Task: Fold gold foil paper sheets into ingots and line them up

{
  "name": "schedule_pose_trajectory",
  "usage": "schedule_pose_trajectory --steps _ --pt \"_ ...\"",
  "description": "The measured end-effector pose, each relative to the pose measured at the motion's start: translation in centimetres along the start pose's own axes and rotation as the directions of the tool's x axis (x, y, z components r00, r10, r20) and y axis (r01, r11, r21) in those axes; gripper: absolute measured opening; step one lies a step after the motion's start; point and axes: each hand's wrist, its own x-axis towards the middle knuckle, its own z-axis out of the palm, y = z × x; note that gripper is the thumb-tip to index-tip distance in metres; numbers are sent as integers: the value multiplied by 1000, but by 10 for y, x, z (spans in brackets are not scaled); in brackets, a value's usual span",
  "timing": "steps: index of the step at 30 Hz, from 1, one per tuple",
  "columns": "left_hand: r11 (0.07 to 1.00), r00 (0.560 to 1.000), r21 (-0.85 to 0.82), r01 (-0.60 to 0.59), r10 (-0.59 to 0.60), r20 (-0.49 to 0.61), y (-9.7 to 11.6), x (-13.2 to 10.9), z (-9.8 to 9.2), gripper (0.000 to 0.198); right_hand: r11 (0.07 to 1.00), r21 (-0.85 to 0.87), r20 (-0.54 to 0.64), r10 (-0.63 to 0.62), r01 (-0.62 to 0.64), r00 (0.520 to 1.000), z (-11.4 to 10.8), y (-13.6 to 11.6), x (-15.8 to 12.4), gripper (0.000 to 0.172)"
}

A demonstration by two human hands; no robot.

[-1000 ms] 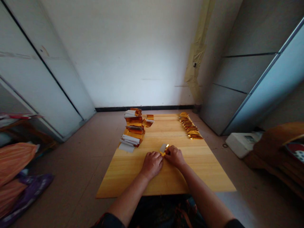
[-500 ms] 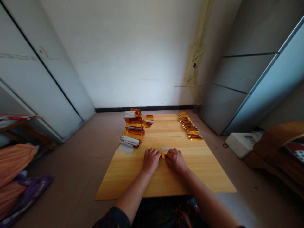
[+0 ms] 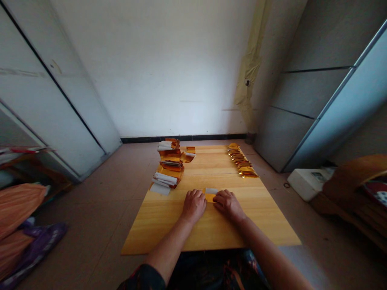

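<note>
While the left hand [image 3: 194, 206] and right hand [image 3: 228, 205] lie open and flat on the pale wooden table [image 3: 151, 237], gripping nothing, a small gold-foil packet with white paper [image 3: 209, 196] sits between them, long axis crosswise, nearer the right hand

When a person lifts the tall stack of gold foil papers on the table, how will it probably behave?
The stack of gold foil papers looks loose and uneven, so it would probably slide apart or tip if pushed. The sheets seem thin, so likely light and floppy. Their shiny surfaces may also be slippery.
</note>
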Motion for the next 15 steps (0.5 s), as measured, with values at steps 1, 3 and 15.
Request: schedule_pose_trajectory --steps 1,3,15 --pt "1000 1000 3 1 -1 0 0 0 -1 9 1000 -11 3 -8 8 1000 1 1 1 14" --pt "1000 1000 10 -5 5 -1 0 0 -2 10 999 -39 4 -23 23 1000 3 2 3 14" --pt "999 1000 33 -21 21 3 4 2 -9 9 974 -183 42 -128 133 991 10 6 10 22"
